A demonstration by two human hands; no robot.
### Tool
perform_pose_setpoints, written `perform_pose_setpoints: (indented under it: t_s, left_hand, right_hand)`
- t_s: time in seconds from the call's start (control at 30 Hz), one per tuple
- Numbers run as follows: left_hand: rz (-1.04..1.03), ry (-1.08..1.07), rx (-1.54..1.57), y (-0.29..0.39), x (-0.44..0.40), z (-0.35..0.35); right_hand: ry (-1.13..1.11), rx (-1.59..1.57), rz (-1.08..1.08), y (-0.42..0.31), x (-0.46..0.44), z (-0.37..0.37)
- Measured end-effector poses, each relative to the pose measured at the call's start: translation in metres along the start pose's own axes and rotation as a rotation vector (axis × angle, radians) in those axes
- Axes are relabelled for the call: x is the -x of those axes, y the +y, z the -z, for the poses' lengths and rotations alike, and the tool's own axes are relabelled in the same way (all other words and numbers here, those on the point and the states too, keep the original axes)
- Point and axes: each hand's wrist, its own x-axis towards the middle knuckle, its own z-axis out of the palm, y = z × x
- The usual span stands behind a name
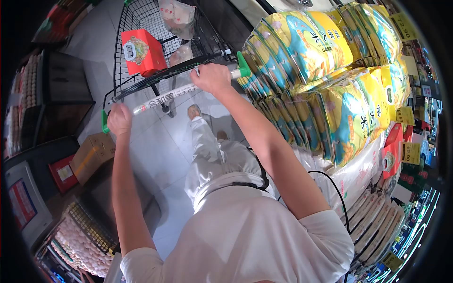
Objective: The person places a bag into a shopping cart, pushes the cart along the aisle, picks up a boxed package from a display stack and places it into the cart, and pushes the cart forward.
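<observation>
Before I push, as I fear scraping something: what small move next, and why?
Probably ease the cart left: its handle, held by left grip and right grip, ends close beside the yellow bags at right, while floor shows at left.

Left arm (126,193) stretched forward, right arm (262,134) angled inward — left grip (120,119), right grip (213,78) both curled.

This place is a shop, most likely a supermarket. A wire shopping cart (141,16) is on the tiled floor (153,139), and beside it many yellow bags (314,47) of the same kind are piled up. Price cards (410,153) with large numbers show near them.
</observation>
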Motion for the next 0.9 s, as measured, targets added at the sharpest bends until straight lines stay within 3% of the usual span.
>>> perform_pose_setpoints:
  t_s: [0.9]
  left_hand:
    - [-0.001, -0.009, 0.0, 0.008, -0.029, -0.002]
  right_hand:
    - [0.02, 0.008, 0.004, 0.001, -0.03, 0.002]
